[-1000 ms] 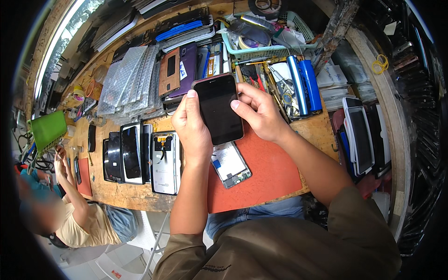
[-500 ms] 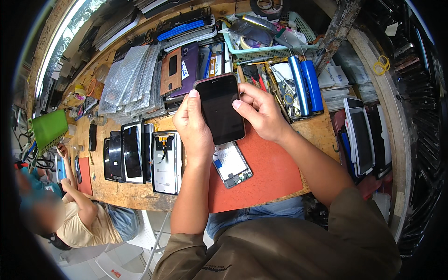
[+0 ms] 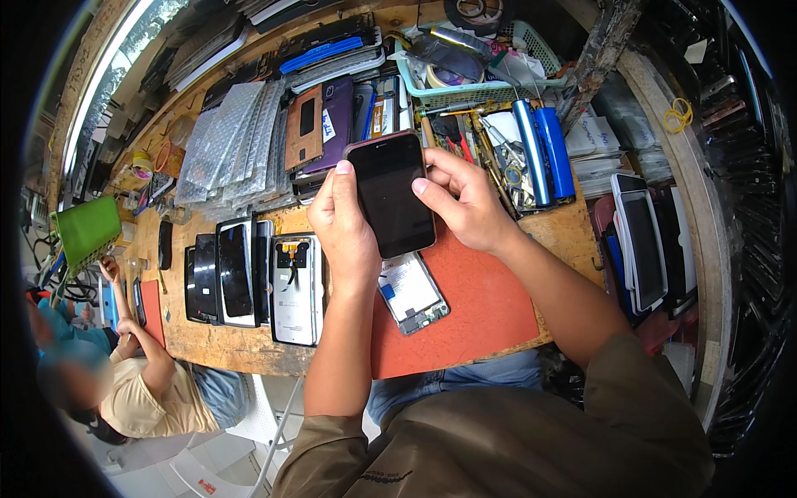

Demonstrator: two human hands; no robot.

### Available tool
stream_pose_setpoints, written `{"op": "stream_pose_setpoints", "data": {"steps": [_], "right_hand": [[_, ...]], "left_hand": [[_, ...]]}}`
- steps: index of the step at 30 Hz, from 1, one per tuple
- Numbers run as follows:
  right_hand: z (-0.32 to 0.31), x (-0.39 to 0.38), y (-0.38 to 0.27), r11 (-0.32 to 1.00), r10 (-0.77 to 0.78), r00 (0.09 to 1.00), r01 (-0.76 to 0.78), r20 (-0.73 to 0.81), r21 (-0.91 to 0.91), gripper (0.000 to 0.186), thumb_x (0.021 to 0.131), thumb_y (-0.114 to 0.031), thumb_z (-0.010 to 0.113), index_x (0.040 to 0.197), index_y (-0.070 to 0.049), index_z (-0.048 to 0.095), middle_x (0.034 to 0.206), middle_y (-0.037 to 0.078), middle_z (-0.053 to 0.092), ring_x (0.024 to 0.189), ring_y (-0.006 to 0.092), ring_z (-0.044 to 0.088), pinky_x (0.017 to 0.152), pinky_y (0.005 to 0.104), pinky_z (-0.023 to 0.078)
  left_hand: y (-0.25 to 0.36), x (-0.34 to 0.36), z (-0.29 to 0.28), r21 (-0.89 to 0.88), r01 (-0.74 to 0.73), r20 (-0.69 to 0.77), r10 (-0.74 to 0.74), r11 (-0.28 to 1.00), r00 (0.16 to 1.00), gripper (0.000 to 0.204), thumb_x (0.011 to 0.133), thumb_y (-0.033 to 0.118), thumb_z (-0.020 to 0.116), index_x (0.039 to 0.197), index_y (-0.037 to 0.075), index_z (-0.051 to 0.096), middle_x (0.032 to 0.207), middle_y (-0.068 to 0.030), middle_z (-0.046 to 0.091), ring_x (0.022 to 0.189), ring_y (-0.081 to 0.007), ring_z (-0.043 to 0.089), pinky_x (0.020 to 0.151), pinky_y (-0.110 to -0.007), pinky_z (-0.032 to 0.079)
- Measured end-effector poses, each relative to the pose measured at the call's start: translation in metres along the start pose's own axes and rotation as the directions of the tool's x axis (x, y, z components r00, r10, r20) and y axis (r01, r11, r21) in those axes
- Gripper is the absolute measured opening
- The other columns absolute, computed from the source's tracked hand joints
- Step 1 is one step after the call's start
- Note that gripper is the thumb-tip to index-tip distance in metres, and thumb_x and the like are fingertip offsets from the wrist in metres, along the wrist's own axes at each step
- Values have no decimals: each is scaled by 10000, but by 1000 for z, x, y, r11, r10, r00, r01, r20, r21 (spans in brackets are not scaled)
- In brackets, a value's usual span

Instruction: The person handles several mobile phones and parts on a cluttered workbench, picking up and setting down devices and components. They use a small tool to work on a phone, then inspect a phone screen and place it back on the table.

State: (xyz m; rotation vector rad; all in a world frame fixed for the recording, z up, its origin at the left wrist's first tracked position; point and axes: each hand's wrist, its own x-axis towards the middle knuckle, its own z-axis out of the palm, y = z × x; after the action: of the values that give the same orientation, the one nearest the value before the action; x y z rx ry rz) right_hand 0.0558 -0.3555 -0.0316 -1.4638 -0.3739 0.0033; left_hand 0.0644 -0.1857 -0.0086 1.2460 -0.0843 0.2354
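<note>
A smartphone (image 3: 392, 199) with a dark screen is held upright between my two hands, over the red mat (image 3: 490, 299). My left hand (image 3: 344, 224) grips its left edge, thumb along the upper side. On the other side, my right hand (image 3: 461, 199) closes round the right edge, its thumb at the screen's rim and its fingers mostly behind the phone. Partly covered by the held phone, an opened phone body (image 3: 413, 299) with a white battery and bare circuit board lies on the mat. Left of my left forearm rests a phone with its back off (image 3: 294, 295).
Several phones (image 3: 236, 270) lean in a row at the left. Behind are bubble-wrap pouches (image 3: 228, 149), a purple phone panel (image 3: 334, 116), a green basket (image 3: 415, 79), hand tools (image 3: 496, 158) and a blue cylinder (image 3: 552, 153). Another person (image 3: 154, 390) sits at the far left.
My hands and the phone stay almost still; my right thumb shifts very slightly. The other person's arm and head have moved a little.
</note>
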Motion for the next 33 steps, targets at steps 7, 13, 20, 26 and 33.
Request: {"op": "stream_pose_setpoints", "data": {"steps": [7, 13, 20, 26, 33], "right_hand": [[0, -1, 1, 999, -27, 1000, 26, 16, 27, 353, 1016, -64, 575, 1355, 31, 555, 1022, 36, 717, 933, 59, 636, 846, 254, 512], [-2, -1, -1, 1000, -24, 999, 24, 34, 18, 367, 1003, -51, 565, 1360, 31, 549, 1021, 37, 713, 911, 54, 622, 821, 244, 496], [2, 0, -2, 1000, -16, 1000, 17, -14, 22, 311, 1046, -116, 587, 1328, 14, 587, 930, -9, 685, 822, 19, 584, 746, 215, 471], [2, 0, -2, 1000, -16, 1000, 16, -23, 7, 293, 1057, -139, 597, 1311, 7, 601, 871, -41, 642, 765, 1, 537, 698, 204, 442], [4, 0, -4, 999, -28, 999, 29, -31, 46, 285, 1057, -144, 598, 1300, 5, 605, 866, -46, 642, 764, -3, 534, 697, 202, 437]], "left_hand": [[0, 1, -1, 8, -2, -4, 2, 1000, 1000, 348, 1125, 244, 508, 1057, -22, 721, 953, -27, 711, 834, -65, 614, 759, -239, 513], [-1, 1, -1, 1, -6, -14, 6, 1000, 1000, 349, 1125, 245, 509, 1053, -22, 722, 948, -25, 710, 828, -63, 610, 755, -238, 511], [0, 0, 0, 9, -11, -7, 12, 1000, 1000, 343, 1124, 237, 509, 1053, -21, 722, 942, -21, 707, 822, -60, 607, 748, -235, 508], [-1, 1, -1, 3, -21, 1, 21, 1000, 1000, 342, 1124, 234, 508, 1051, -23, 723, 938, -19, 705, 820, -56, 602, 741, -233, 504], [0, 0, 1, 19, -17, -9, 17, 1000, 1000, 348, 1124, 236, 507, 1037, -24, 722, 923, -17, 700, 815, -55, 596, 738, -234, 503]]}}
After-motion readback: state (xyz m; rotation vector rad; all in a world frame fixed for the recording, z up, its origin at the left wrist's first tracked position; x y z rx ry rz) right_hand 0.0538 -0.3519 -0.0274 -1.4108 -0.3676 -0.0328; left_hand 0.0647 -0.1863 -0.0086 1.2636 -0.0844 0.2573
